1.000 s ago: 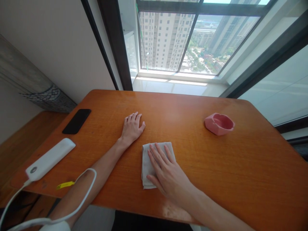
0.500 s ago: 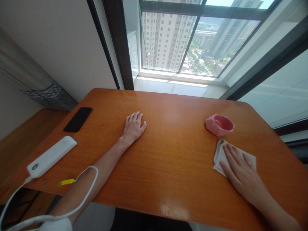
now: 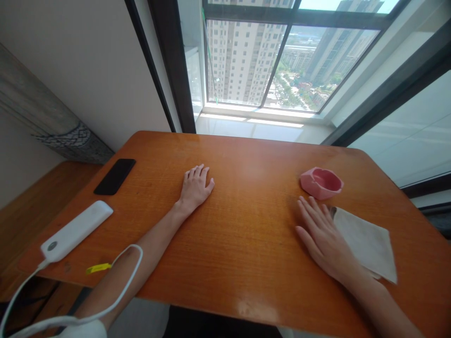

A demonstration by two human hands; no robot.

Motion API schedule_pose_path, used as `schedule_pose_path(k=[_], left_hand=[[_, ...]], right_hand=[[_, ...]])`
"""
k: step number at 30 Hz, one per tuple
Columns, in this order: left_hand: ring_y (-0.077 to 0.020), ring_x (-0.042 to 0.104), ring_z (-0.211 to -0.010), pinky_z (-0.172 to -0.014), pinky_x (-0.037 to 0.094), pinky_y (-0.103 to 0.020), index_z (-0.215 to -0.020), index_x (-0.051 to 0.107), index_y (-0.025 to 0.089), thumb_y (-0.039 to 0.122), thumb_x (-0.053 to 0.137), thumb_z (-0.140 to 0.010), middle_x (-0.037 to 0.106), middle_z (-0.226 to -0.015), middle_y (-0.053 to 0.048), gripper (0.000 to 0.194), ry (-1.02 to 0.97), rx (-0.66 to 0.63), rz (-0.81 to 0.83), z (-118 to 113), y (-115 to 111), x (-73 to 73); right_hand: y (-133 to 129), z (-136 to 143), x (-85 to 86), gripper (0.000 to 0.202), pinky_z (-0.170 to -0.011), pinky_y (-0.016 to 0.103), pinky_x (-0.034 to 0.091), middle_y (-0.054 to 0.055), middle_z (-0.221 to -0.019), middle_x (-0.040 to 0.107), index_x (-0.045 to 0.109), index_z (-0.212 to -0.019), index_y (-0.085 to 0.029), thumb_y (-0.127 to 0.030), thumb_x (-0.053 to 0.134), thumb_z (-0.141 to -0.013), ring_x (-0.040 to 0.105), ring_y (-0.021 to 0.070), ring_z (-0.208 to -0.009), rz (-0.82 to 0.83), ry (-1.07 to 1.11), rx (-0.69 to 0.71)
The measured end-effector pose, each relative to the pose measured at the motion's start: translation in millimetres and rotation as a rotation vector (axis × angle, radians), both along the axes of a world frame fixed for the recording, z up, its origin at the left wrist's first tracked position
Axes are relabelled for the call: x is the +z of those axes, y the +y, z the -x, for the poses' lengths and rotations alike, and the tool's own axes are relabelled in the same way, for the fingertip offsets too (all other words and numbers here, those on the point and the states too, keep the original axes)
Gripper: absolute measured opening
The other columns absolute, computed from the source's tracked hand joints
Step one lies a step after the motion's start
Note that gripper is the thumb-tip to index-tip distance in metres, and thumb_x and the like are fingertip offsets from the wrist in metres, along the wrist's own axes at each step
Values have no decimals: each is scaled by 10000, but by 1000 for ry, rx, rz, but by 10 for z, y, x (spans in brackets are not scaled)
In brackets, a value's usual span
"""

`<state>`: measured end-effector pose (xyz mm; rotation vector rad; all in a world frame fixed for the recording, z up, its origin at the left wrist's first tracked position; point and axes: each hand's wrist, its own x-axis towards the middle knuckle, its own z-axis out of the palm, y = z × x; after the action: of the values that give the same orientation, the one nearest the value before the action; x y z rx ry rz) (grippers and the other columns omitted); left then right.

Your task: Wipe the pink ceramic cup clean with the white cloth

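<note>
My left hand (image 3: 196,188) rests on the wooden table (image 3: 246,225) with its fingers spread, holding nothing. At the right, my right hand (image 3: 322,234) is open, fingers stretched out toward the far side. A folded whitish cloth (image 3: 369,241) lies just right of that hand, partly covered by the hand and wrist; whether they touch it I cannot tell. Just beyond my right fingertips stands a pink angular bowl that looks like an ashtray (image 3: 321,183).
On the left of the table lie a black phone (image 3: 115,176) and a white power bank (image 3: 75,231) with a white cable (image 3: 121,293) crossing my left forearm. A yellow tag (image 3: 98,268) is on the cable. A window (image 3: 260,61) stands beyond the far edge.
My right hand has come off the top of the cloth and moved left, toward the pink bowl. The cloth now lies further right and shows more of itself. My left hand stays put.
</note>
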<state>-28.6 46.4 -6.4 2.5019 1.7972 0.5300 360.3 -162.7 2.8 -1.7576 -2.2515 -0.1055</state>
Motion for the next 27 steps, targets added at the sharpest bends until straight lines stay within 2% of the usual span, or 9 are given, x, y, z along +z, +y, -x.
schedule_pose_path(k=[2,5,7,10,13,16,22,27], left_hand=[[-374,537,-1542,-1307,413,-541,-1540,612,157,417,498,-1082,591,-1668,-173,539,6,1,2,3,-3,-1],[-374,541,-1539,-1312,410,-545,-1540,614,152,415,494,-1086,593,-1667,-172,538,14,-3,7,6,-4,0],[-378,546,-1535,-1311,415,-550,-1543,613,140,414,495,-1086,593,-1667,-178,545,16,0,4,9,0,-5],[-370,515,-1577,-1337,399,-551,-1573,594,150,419,481,-1094,569,-1696,-169,561,8,-15,13,17,20,-20],[-353,379,-1695,-1411,303,-560,-1656,516,158,427,408,-1125,438,-1802,-138,605,9,-97,65,22,49,-28],[-358,292,-1740,-1443,224,-575,-1711,435,109,416,328,-1149,348,-1843,-147,650,36,-147,121,19,70,-31],[-336,327,-1731,-1439,256,-563,-1713,450,159,425,360,-1141,391,-1826,-116,637,27,-137,114,26,79,-46],[-340,335,-1726,-1439,254,-563,-1705,461,144,423,361,-1139,391,-1826,-116,639,24,-134,127,30,75,-30]], right_hand=[[257,360,-50,735,-1390,687,263,182,-1835,366,169,-1811,-152,-461,369,-1175,245,347,-1752,70,-48,59],[710,741,-86,701,-1342,810,204,217,-1848,307,258,-1788,-134,-488,287,-1184,258,390,-1744,161,-77,-27],[996,870,-61,668,-1318,856,162,217,-1850,300,304,-1775,-142,-451,249,-1185,257,395,-1743,190,-63,-100],[1277,935,-1,683,-1324,849,153,206,-1854,297,331,-1767,-138,-466,269,-1171,261,403,-1739,187,-26,-137],[1346,932,19,680,-1321,849,162,181,-1855,309,341,-1765,-149,-461,252,-1168,260,420,-1735,183,-18,-143],[1316,918,-2,685,-1334,828,165,173,-1858,305,330,-1766,-131,-452,229,-1170,253,416,-1738,182,-25,-135],[1313,904,-32,680,-1332,829,158,166,-1850,334,318,-1779,-182,-464,256,-1163,272,415,-1730,166,7,-128],[1310,909,-11,675,-1338,821,160,169,-1848,338,348,-1765,-166,-462,252,-1166,279,404,-1730,168,8,-134]])
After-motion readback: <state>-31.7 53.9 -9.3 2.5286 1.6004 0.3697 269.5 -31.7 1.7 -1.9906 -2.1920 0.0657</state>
